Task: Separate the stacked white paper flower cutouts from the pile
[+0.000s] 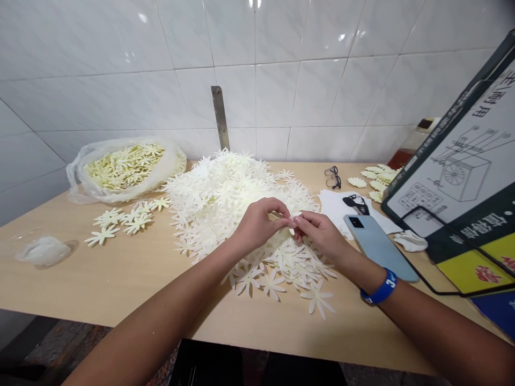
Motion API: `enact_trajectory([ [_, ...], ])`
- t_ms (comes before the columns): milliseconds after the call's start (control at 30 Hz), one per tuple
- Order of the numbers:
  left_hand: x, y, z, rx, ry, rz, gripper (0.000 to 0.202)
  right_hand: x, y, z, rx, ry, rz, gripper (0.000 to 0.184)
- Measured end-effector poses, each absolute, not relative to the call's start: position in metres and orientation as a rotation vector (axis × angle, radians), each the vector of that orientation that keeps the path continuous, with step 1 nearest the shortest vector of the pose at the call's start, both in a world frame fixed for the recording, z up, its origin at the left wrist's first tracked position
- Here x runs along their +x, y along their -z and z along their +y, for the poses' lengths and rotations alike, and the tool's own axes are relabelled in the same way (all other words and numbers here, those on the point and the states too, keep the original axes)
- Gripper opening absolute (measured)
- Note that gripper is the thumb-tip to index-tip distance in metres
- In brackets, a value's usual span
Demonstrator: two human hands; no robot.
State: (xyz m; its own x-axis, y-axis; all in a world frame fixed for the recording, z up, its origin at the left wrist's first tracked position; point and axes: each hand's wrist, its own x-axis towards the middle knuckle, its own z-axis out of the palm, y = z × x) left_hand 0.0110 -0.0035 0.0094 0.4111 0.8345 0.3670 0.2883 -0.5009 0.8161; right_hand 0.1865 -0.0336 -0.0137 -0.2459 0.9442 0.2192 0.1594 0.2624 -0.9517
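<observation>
1. A light wood tabletop [76, 284] runs along a white tiled wall [257, 102], with a metal bracket [220, 118] fixed upright on the tiles.
2. A large printed cardboard panel [454, 161], showing a line drawing of a cart, leans at the right end of the tabletop.
3. A broad heap of cream flower cutouts [229, 209] fills the middle of the tabletop, directly beneath both hands.
4. A clear plastic bag [124, 166] holding yellower flower cutouts sits at the back left, just beside the heap.
5. A smartphone [378, 247] lies face down to the right of the heap, near the right hand and partly on a white paper sheet [341, 206].
6. Eyeglasses [332, 178] lie folded at the back, near a small stack of yellowish cutouts [374, 179].
7. The left hand [257, 225] and right hand [319, 233] are close together above the heap, both narrowly closed, pinching a small cream cutout [293, 222] between their fingertips.
8. A blue wristband [379, 286] circles the right wrist.
</observation>
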Motion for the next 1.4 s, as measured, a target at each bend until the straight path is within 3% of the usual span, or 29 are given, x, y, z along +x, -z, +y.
enact_trajectory([
  [333, -0.001, -0.003, 0.016, 1.335, -1.318, 0.972, 0.021, 0.194, 0.022, -0.026, -1.049, -1.003, -1.427, 0.037],
  [600, 0.0, -0.007, 0.01, 1.525, -1.269, 1.122, 0.032, 0.192, 0.022, -0.028, -1.03, -1.008, -1.387, 0.039],
  [800, 0.004, -0.01, -0.001, 2.067, -1.455, 1.197, 0.015, 0.19, 0.019, -0.031, -1.074, -0.968, -1.468, 0.041],
  [1100, 0.007, -0.014, -0.016, 2.287, -1.634, 0.96, 0.018, 0.186, 0.015, -0.032, -1.125, -0.911, -1.517, 0.043],
  [1400, 0.013, -0.005, -0.01, 2.242, -1.287, 0.928, 0.011, 0.187, 0.022, -0.034, -1.044, -0.908, -1.616, 0.038],
])
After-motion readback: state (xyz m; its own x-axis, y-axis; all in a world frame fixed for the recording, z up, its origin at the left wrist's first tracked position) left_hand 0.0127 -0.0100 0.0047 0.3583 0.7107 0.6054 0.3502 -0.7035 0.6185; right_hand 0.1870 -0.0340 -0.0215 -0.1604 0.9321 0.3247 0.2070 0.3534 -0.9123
